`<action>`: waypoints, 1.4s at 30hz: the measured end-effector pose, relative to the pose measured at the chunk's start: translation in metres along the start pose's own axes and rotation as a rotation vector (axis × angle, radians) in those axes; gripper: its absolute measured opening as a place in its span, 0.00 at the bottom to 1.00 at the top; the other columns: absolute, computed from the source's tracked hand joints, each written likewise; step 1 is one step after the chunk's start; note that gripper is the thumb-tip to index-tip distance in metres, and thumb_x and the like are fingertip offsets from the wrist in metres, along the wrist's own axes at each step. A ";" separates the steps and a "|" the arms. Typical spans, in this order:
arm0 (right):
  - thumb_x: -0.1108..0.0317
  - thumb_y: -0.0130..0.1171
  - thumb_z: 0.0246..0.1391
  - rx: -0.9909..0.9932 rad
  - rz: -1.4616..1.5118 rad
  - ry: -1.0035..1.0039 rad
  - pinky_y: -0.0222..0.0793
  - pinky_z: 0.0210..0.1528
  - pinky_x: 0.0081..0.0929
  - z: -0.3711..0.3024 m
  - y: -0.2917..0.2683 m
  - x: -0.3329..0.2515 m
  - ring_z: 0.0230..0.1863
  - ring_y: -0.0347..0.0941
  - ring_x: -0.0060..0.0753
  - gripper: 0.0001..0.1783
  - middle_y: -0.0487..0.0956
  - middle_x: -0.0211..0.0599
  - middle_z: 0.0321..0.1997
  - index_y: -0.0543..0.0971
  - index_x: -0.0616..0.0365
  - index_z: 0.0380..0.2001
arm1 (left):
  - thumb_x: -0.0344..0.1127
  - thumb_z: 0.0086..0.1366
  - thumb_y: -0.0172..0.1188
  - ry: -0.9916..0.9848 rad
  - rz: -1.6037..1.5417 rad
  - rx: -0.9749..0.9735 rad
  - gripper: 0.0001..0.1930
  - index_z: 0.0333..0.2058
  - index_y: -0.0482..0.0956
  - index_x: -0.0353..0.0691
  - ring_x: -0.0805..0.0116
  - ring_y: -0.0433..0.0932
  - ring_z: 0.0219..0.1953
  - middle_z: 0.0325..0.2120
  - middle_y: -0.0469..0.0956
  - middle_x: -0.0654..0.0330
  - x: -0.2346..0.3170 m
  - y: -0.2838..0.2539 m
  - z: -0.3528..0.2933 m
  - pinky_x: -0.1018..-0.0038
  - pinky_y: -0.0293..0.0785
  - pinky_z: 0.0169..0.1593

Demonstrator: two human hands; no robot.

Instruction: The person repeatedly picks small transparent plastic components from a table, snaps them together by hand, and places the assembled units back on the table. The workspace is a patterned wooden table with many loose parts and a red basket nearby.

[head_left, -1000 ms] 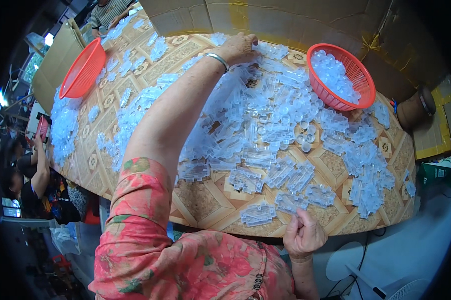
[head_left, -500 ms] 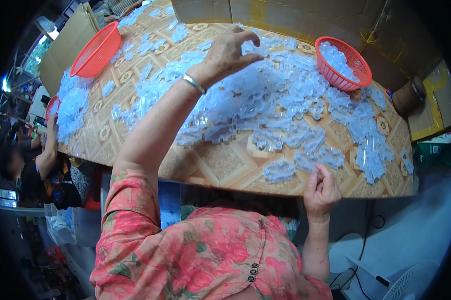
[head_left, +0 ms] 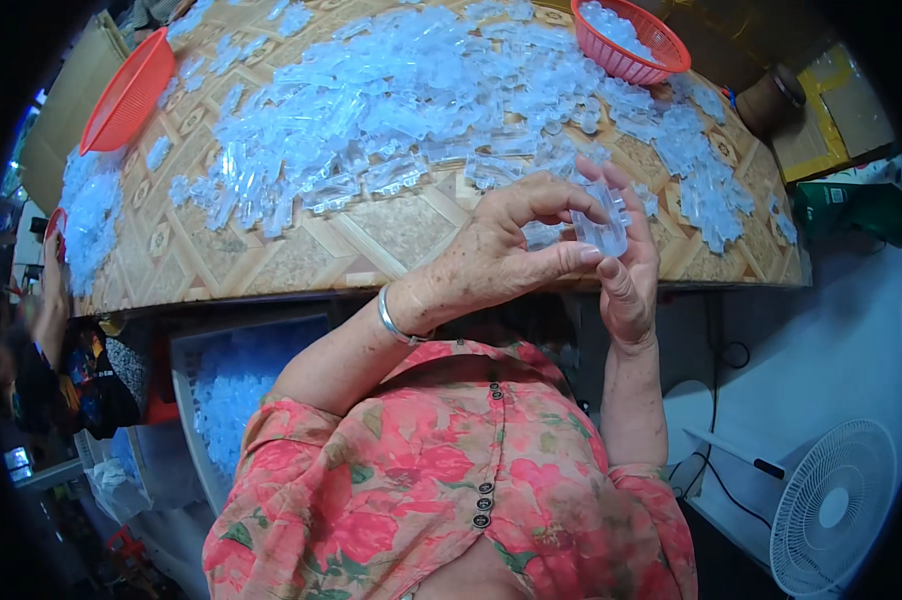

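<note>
In front of my chest, at the near edge of the table, both hands meet on a small clear plastic piece (head_left: 605, 226). My left hand (head_left: 521, 235), with a silver bangle at the wrist, pinches it between thumb and forefinger. From the other side my right hand (head_left: 633, 285) has its thumb and fingers around the same piece; some of its fingers are partly hidden behind it. Beyond my hands, a wide heap of similar clear plastic pieces (head_left: 371, 100) covers much of the patterned tabletop (head_left: 401, 235).
A red basket (head_left: 626, 62) with clear parts stands far right, another red basket (head_left: 121, 95) far left. Below the table is a white-rimmed bin (head_left: 193, 425) of clear pieces. A fan (head_left: 833, 505) stands lower right. Another person's arm (head_left: 53, 295) reaches in at left.
My left hand has come back from over the heap to the near edge and joined my right hand at the plastic piece. The view has shifted, so the table sits higher.
</note>
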State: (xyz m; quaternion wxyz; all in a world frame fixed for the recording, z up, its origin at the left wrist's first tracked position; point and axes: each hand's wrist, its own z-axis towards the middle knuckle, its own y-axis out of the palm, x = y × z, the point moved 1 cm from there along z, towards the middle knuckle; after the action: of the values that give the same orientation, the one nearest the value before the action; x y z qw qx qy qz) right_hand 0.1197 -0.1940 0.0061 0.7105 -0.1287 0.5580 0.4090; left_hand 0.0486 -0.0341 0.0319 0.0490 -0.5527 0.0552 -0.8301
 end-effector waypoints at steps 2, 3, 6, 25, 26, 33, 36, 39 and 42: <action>0.46 0.71 0.49 0.045 0.077 0.043 0.62 0.66 0.34 -0.004 0.002 0.000 0.67 0.62 0.35 0.54 0.61 0.45 0.70 0.55 0.63 0.69 | 0.37 0.63 0.67 -0.010 -0.001 -0.010 0.18 0.50 0.79 0.38 0.72 0.76 0.46 0.44 0.80 0.61 -0.001 0.002 0.001 0.72 0.72 0.52; 0.47 0.71 0.49 0.067 0.115 0.064 0.61 0.67 0.35 -0.005 0.003 -0.001 0.68 0.61 0.36 0.54 0.61 0.46 0.70 0.55 0.63 0.69 | 0.36 0.63 0.66 -0.015 -0.001 -0.015 0.19 0.51 0.78 0.38 0.72 0.76 0.46 0.44 0.80 0.61 -0.001 0.003 0.002 0.72 0.73 0.51; 0.49 0.72 0.47 0.134 0.225 0.037 0.61 0.67 0.38 -0.009 0.002 -0.001 0.66 0.65 0.40 0.54 0.60 0.51 0.71 0.55 0.64 0.69 | 0.34 0.58 0.69 0.051 -0.064 0.143 0.22 0.52 0.77 0.40 0.68 0.78 0.35 0.37 0.79 0.57 0.005 0.009 0.000 0.71 0.76 0.41; 0.46 0.75 0.42 0.163 0.428 0.194 0.62 0.68 0.34 -0.029 -0.037 0.016 0.62 0.69 0.42 0.61 0.64 0.57 0.66 0.54 0.70 0.68 | 0.38 0.48 0.75 -0.039 0.888 0.160 0.28 0.47 0.76 0.36 0.53 0.76 0.34 0.36 0.75 0.53 -0.026 -0.006 -0.033 0.64 0.74 0.37; 0.46 0.75 0.42 0.163 0.405 0.196 0.62 0.68 0.34 -0.030 -0.036 0.016 0.62 0.69 0.41 0.60 0.65 0.56 0.66 0.54 0.69 0.68 | 0.38 0.48 0.75 -0.060 0.892 0.155 0.27 0.46 0.76 0.36 0.54 0.76 0.34 0.35 0.75 0.53 -0.024 -0.005 -0.032 0.64 0.74 0.37; 0.55 0.78 0.42 0.125 0.193 0.143 0.61 0.68 0.33 -0.026 -0.022 0.015 0.63 0.68 0.38 0.54 0.67 0.50 0.66 0.59 0.66 0.66 | 0.33 0.52 0.73 -0.186 0.537 0.285 0.27 0.48 0.69 0.36 0.72 0.78 0.25 0.38 0.78 0.53 -0.028 -0.010 -0.037 0.73 0.72 0.26; 0.63 0.77 0.43 0.112 0.047 0.063 0.61 0.67 0.32 -0.020 -0.006 0.009 0.64 0.67 0.36 0.50 0.67 0.47 0.66 0.61 0.66 0.65 | 0.28 0.57 0.70 -0.192 0.427 0.298 0.28 0.51 0.64 0.37 0.79 0.79 0.28 0.41 0.79 0.53 -0.028 -0.012 -0.037 0.78 0.73 0.25; 0.68 0.76 0.42 0.074 -0.236 -0.053 0.62 0.65 0.32 -0.013 0.007 0.010 0.64 0.67 0.36 0.46 0.69 0.45 0.65 0.64 0.64 0.64 | 0.23 0.59 0.65 -0.366 0.096 0.315 0.29 0.55 0.61 0.37 0.77 0.79 0.31 0.41 0.79 0.55 -0.032 -0.010 -0.037 0.80 0.78 0.32; 0.71 0.75 0.40 0.056 -0.580 -0.142 0.64 0.64 0.33 -0.009 0.015 0.011 0.63 0.68 0.38 0.43 0.70 0.42 0.64 0.68 0.60 0.61 | 0.20 0.62 0.61 -0.347 -0.174 0.335 0.29 0.60 0.60 0.35 0.75 0.80 0.35 0.43 0.78 0.56 -0.020 -0.005 -0.034 0.80 0.81 0.38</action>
State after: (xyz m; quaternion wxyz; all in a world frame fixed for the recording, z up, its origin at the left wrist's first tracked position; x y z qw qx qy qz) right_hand 0.1035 -0.1853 -0.0025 0.8382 -0.2342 0.4580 0.1813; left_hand 0.0249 -0.0246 0.0014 0.0772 -0.6738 -0.1402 -0.7214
